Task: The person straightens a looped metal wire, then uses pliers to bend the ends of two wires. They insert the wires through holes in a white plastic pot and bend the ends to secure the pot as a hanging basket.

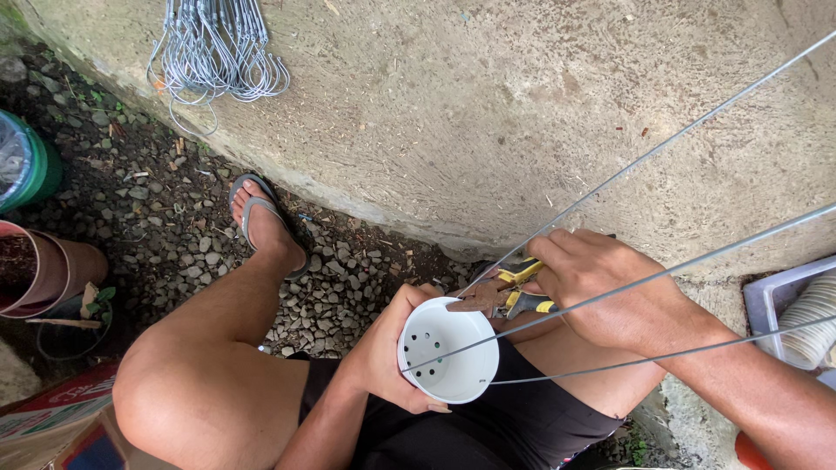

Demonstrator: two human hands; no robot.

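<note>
Left hand (383,352) grips small white perforated plastic pot (448,351) by rim; right hand (610,292) clamps yellow-handled metal pliers (509,292) just above, thin steel wires (662,278) crossing both.

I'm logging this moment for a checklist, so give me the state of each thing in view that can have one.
white pot: empty, tipped toward the camera, gripped by the left hand.
pliers: held in the right hand, at the pot's rim.
wires: three, straight, running from the pot.
wire hooks: bundled, lying on the concrete.
stacked pots: nested in a bin.
</note>
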